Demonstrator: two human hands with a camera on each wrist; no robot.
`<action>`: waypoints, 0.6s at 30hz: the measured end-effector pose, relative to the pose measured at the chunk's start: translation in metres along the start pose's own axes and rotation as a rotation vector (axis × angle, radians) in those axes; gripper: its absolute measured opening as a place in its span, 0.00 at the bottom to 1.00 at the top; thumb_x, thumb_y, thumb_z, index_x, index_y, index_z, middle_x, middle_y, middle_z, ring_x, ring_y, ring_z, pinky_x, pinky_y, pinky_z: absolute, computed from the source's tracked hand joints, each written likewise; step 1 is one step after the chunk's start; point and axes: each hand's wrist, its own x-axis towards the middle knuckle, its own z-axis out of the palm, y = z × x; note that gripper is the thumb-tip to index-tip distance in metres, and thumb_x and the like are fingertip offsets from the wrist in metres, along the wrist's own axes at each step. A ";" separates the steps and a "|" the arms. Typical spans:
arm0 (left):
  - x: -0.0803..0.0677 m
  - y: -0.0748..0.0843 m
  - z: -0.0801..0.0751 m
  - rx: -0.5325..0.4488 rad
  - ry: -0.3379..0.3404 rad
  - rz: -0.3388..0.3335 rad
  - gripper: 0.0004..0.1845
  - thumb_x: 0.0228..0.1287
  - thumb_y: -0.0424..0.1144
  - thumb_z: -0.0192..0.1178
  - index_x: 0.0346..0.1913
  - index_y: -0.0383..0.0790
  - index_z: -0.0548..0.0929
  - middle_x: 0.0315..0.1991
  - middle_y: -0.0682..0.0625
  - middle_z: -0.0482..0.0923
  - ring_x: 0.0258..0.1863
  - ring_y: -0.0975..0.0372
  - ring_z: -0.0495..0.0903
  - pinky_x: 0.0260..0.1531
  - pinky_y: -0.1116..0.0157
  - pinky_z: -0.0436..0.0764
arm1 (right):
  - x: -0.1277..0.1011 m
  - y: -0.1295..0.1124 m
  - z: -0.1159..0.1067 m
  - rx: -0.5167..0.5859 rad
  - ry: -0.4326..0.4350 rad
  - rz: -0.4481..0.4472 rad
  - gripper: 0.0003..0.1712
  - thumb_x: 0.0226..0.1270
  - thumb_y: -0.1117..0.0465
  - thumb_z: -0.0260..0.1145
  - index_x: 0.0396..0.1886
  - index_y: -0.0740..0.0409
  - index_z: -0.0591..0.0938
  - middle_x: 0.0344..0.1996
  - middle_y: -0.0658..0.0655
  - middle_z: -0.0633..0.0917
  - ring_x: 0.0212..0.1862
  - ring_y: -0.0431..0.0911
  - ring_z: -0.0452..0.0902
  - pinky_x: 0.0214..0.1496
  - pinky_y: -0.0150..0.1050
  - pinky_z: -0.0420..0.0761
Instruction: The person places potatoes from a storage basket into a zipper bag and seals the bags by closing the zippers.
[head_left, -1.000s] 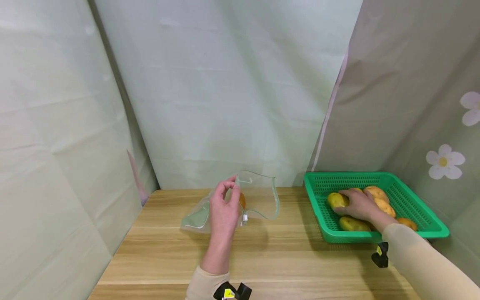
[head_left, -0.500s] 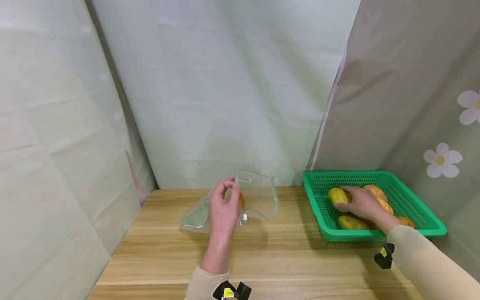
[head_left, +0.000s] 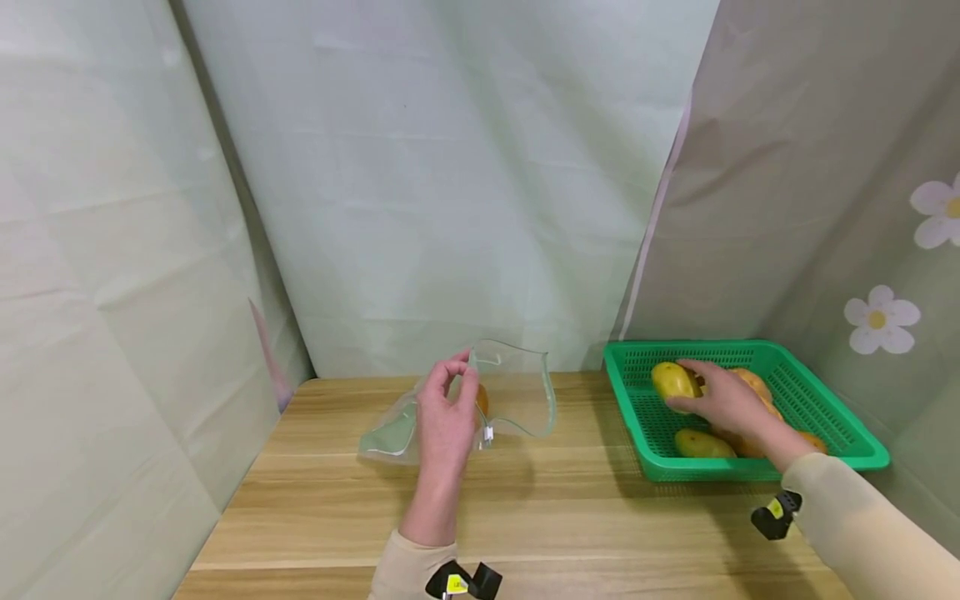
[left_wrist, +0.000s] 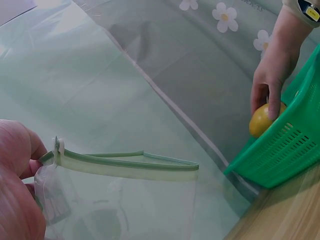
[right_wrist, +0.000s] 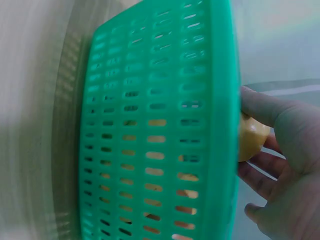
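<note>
Left hand [head_left: 444, 412] pinches the rim of a clear zip bag [head_left: 517, 400], holding its mouth open above the wooden table [head_left: 525, 517]; one yellow fruit [head_left: 483, 400] lies inside the bag. Right hand [head_left: 723, 400] grasps a yellow mango [head_left: 671, 379], fingers curled round it, at the near-left part of the green basket [head_left: 847, 433]. More mangoes [head_left: 697, 444] lie in the basket. Bag and basket stand well apart.
</note>
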 end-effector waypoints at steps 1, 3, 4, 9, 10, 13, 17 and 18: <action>0.000 0.000 0.000 0.000 -0.002 -0.001 0.07 0.81 0.41 0.63 0.41 0.43 0.83 0.67 0.57 0.85 0.80 0.49 0.69 0.82 0.38 0.60 | 0.000 -0.002 -0.001 0.006 -0.004 0.002 0.52 0.76 0.43 0.77 0.82 0.73 0.67 0.68 0.79 0.78 0.56 0.65 0.82 0.51 0.62 0.85; 0.001 0.000 0.000 -0.001 -0.003 -0.003 0.08 0.81 0.41 0.63 0.41 0.42 0.83 0.68 0.57 0.85 0.80 0.49 0.69 0.82 0.39 0.61 | 0.000 -0.005 -0.002 0.015 -0.009 0.004 0.52 0.76 0.42 0.76 0.83 0.72 0.66 0.70 0.79 0.76 0.59 0.67 0.81 0.53 0.63 0.84; 0.001 0.000 0.000 -0.004 -0.005 -0.005 0.08 0.82 0.41 0.63 0.42 0.42 0.83 0.68 0.57 0.85 0.81 0.48 0.68 0.81 0.40 0.61 | -0.001 -0.007 -0.003 0.019 -0.011 0.006 0.52 0.76 0.42 0.76 0.83 0.72 0.66 0.72 0.79 0.75 0.61 0.68 0.80 0.53 0.64 0.84; 0.001 -0.001 0.000 -0.014 -0.008 -0.007 0.08 0.82 0.41 0.64 0.42 0.42 0.83 0.68 0.57 0.84 0.81 0.48 0.68 0.81 0.41 0.63 | -0.004 -0.022 -0.008 0.040 -0.011 0.009 0.53 0.77 0.42 0.75 0.83 0.71 0.65 0.74 0.80 0.73 0.61 0.67 0.80 0.55 0.65 0.84; 0.000 -0.001 0.000 -0.016 -0.009 -0.006 0.08 0.82 0.41 0.64 0.42 0.42 0.83 0.68 0.57 0.84 0.81 0.48 0.68 0.81 0.41 0.63 | -0.005 -0.025 -0.009 0.044 -0.009 0.005 0.53 0.77 0.41 0.75 0.83 0.71 0.65 0.74 0.80 0.73 0.61 0.67 0.80 0.55 0.65 0.84; 0.001 -0.002 -0.001 -0.015 -0.006 -0.001 0.08 0.81 0.41 0.64 0.41 0.42 0.83 0.68 0.56 0.85 0.80 0.49 0.68 0.81 0.41 0.62 | -0.007 -0.031 -0.010 0.056 -0.005 -0.004 0.53 0.77 0.40 0.75 0.84 0.70 0.65 0.74 0.79 0.72 0.61 0.67 0.80 0.54 0.64 0.84; 0.001 -0.003 -0.001 -0.022 -0.003 0.003 0.07 0.81 0.40 0.63 0.41 0.42 0.83 0.67 0.55 0.85 0.80 0.50 0.69 0.81 0.41 0.62 | -0.007 -0.038 -0.011 0.081 -0.005 -0.005 0.53 0.77 0.39 0.75 0.85 0.67 0.65 0.75 0.77 0.73 0.57 0.62 0.82 0.50 0.56 0.86; 0.001 -0.003 -0.001 -0.023 -0.001 0.004 0.07 0.81 0.40 0.64 0.41 0.42 0.83 0.67 0.55 0.85 0.80 0.50 0.69 0.81 0.41 0.62 | -0.007 -0.040 -0.011 0.086 -0.004 -0.004 0.53 0.76 0.39 0.75 0.85 0.66 0.65 0.74 0.76 0.74 0.56 0.61 0.82 0.50 0.55 0.86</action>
